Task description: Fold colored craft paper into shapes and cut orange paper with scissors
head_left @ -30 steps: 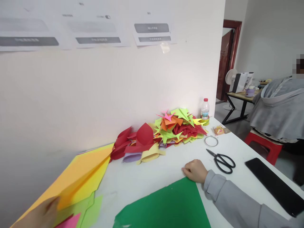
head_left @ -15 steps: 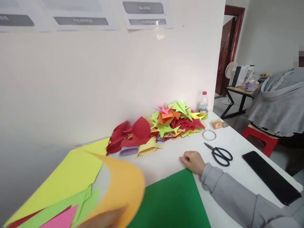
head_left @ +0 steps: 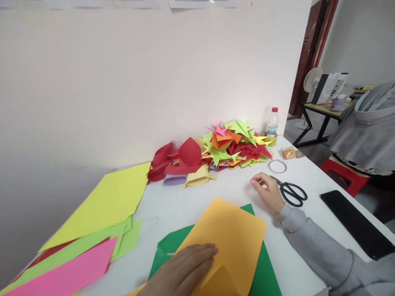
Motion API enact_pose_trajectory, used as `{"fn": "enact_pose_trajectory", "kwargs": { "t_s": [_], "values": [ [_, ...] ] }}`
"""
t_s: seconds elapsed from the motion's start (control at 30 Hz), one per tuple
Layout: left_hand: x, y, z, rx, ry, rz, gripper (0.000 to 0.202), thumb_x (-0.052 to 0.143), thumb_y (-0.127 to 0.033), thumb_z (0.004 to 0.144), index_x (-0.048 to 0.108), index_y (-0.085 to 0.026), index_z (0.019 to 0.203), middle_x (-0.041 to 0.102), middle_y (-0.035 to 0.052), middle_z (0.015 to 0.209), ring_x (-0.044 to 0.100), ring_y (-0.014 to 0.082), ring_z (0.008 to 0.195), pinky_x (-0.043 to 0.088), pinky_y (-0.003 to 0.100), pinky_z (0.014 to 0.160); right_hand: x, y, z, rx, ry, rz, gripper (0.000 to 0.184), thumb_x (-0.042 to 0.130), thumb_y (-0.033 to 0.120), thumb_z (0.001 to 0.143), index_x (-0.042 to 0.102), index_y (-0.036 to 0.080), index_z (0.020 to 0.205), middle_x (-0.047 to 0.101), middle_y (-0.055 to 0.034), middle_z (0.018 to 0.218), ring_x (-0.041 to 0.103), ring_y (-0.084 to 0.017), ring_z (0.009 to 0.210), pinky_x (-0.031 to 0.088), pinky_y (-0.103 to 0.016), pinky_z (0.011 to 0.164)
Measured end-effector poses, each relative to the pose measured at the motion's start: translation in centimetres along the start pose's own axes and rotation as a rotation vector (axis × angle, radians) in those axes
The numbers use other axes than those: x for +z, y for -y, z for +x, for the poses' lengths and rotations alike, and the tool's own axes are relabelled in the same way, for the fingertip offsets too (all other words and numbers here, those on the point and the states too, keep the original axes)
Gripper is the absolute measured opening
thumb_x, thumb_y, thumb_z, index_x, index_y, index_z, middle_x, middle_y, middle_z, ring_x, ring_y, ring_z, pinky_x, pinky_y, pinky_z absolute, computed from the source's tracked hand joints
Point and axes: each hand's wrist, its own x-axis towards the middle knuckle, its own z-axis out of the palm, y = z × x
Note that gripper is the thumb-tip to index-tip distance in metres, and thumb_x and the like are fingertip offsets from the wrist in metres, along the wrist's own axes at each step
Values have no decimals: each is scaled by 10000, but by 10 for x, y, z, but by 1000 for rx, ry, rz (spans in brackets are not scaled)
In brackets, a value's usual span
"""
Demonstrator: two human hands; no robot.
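Note:
An orange paper sheet (head_left: 230,236) lies on top of a green sheet (head_left: 262,273) on the white table (head_left: 191,203), near the front. My left hand (head_left: 182,271) lies flat on the orange sheet's near left part, fingers stretched out. My right hand (head_left: 268,190) rests on the table just beyond the sheets with loosely curled fingers that hold nothing, right beside black scissors (head_left: 291,192).
A stack of yellow, green, red and pink sheets (head_left: 101,209) lies at the left. A heap of folded coloured paper shapes (head_left: 228,150) sits by the wall with a water bottle (head_left: 272,123), tape ring (head_left: 277,166) and black phone (head_left: 354,224). A person in grey (head_left: 367,127) sits at the right.
My left hand took the orange sheet off the left stack, swung it over and laid it on the green sheet. My right hand moved off the green sheet toward the scissors.

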Motion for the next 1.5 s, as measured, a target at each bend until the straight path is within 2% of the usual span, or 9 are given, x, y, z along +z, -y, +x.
{"fn": "enact_pose_trajectory", "kwargs": {
  "t_s": [0.13,0.23,0.4,0.6,0.8,0.93,1.13,1.33,1.5],
  "values": [
    [8,9,14,54,-92,28,347,345,-199,989,542,-184,1273,721,63,1114,653,144,1077,524,251,950,5,16,-15,-104,618,-41,337,500,448,918,672,208,1080,692,-82,1125,639,-209,1028,502,-361,907],
    [6,11,35,71,-115,16,297,362,-144,983,565,-136,1199,731,112,1060,638,168,1109,549,301,932,8,8,-21,-197,863,-388,640,644,559,801,518,270,1357,439,-99,1477,333,-357,1390,166,-625,1133],
    [0,14,45,135,-84,-42,262,380,-107,969,581,-98,1137,730,142,1054,600,186,1170,541,337,964,-1,-17,-13,-125,711,-814,643,602,493,849,447,229,1415,301,-138,1544,245,-393,1422,124,-704,1095],
    [18,25,27,180,-129,-58,289,367,-77,955,593,-56,1134,722,165,1069,570,220,1212,531,391,975,0,-27,-11,-172,276,-816,387,408,306,965,554,142,1284,514,-163,1399,432,-317,1331,302,-589,1093],
    [47,39,7,88,-285,-134,319,387,-120,955,544,-98,1232,735,166,989,668,208,1033,585,353,836,8,-17,-22,-584,440,-576,439,306,388,1009,527,155,1308,593,-148,1311,510,-256,1266,402,-497,1061],
    [53,43,-5,-21,-307,-229,332,375,-131,960,519,-107,1258,717,183,1019,670,206,1000,581,346,816,13,-5,-28,-774,572,-453,695,368,612,928,448,87,1377,582,-215,1295,515,-301,1248,468,-492,1007],
    [60,52,-21,-112,-373,-291,335,351,-173,970,536,-132,1247,713,162,1016,677,196,949,579,318,774,21,-5,-31,-823,490,-461,324,408,117,924,587,135,1194,704,-139,1069,639,-227,1035,547,-405,903],
    [62,53,-28,-243,-328,-278,291,476,-103,901,575,-152,1171,709,120,1029,655,188,1005,564,303,841,21,-9,-32,-894,401,-499,275,415,104,921,624,116,1099,721,-125,888,672,-207,846,566,-357,760],
    [61,57,-27,-272,-262,-281,321,565,-200,872,574,-154,1189,700,147,1087,593,273,1157,537,436,928,19,-8,-37,-977,408,-585,231,438,90,903,629,91,1033,702,-112,778,662,-195,731,551,-337,644]
  ]
}}
